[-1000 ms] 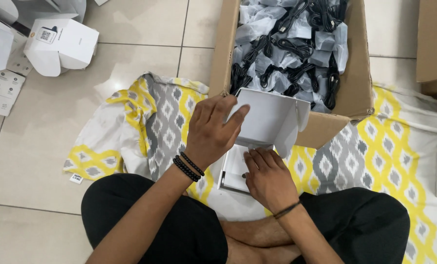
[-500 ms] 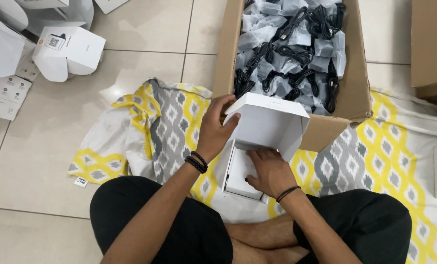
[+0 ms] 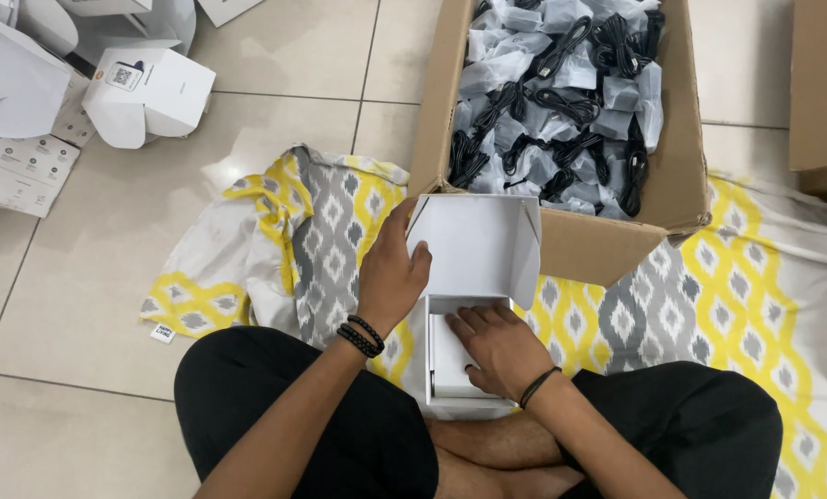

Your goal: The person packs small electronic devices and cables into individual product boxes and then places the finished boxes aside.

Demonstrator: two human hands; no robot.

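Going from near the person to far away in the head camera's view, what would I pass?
Crossed legs → right hand inside the small white box, left hand holding its lid → large cardboard box of bagged black cables.

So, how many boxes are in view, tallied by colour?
Brown cardboard boxes: 2, the open one full of bagged black cables and one at the right edge.
White boxes: 2, the open one under both hands and one top left.
Total: 4.
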